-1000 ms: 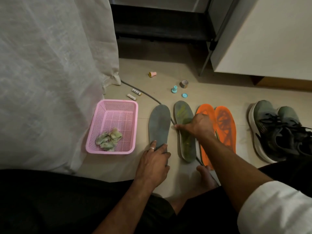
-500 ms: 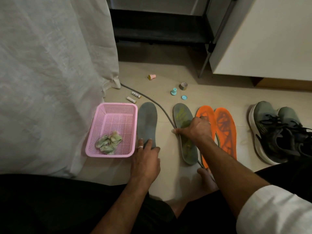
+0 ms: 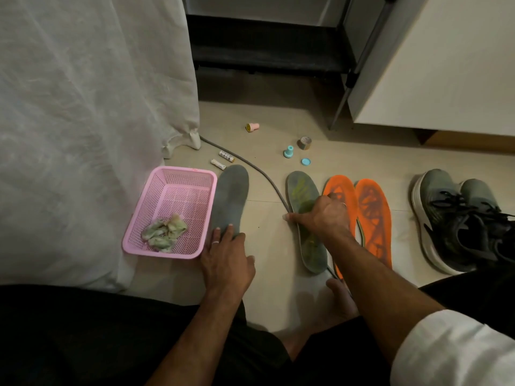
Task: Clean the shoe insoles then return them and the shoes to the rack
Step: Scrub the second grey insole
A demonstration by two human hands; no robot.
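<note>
Two grey insoles lie on the tiled floor. The plain grey insole (image 3: 232,196) sits right beside the pink basket (image 3: 145,215); my left hand (image 3: 227,263) rests flat on its heel end, fingers spread. The second grey insole (image 3: 302,190), marked with yellow-green, lies further right; my right hand (image 3: 324,215) is closed over its middle, gripping its edges. Two orange insoles (image 3: 370,213) lie side by side just right of that hand. A pair of grey-green sneakers (image 3: 457,215) stands at the far right. The dark rack shelf (image 3: 267,48) is at the top centre.
A crumpled greenish cloth (image 3: 164,232) lies in the pink basket. A grey cable (image 3: 264,174) runs across the floor between the grey insoles. Small caps, tubes and a tape roll (image 3: 305,142) are scattered beyond. White fabric (image 3: 83,121) hangs at left; a white cabinet (image 3: 446,59) at right.
My left hand slid the plain grey insole leftward until it lies against the pink basket. My right hand stayed on the yellow-marked insole, barely shifting.
</note>
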